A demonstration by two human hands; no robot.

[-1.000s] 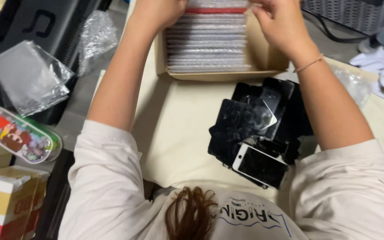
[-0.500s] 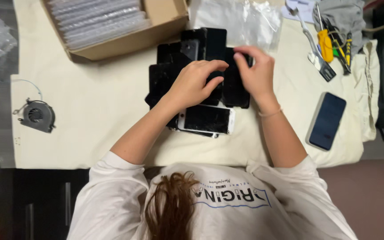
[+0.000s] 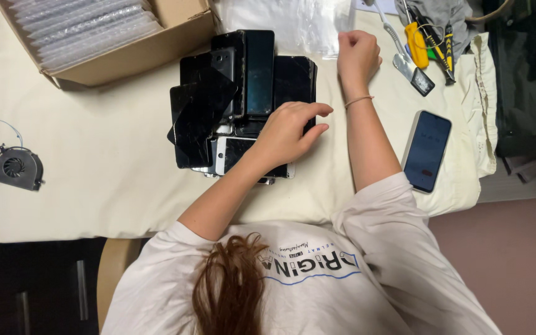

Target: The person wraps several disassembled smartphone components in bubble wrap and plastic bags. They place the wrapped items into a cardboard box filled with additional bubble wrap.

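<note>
Container: open brown cardboard box at the top left of the cream-covered tabletop; it holds a tight row of flat parts in clear bubble-wrap sleeves, standing on edge.
Main item: heap of black glass phone screen panels at the tabletop's centre, overlapping one another, with a white-framed panel at the lower edge.
Left hand: left hand rests palm-down on the lower right of the heap, fingers loosely spread, touching the panels, gripping nothing.
Right hand: right hand just right of the heap, fingers curled into a loose fist; whether it holds anything cannot be told.
Behind the heap: clear plastic bags, touching the heap's far edge.
Right side: dark smartphone lying flat, well apart from the heap; yellow-handled hand tools near the top edge.
Left side: small black cooling fan with thin wires, at the tabletop's edge.
</note>
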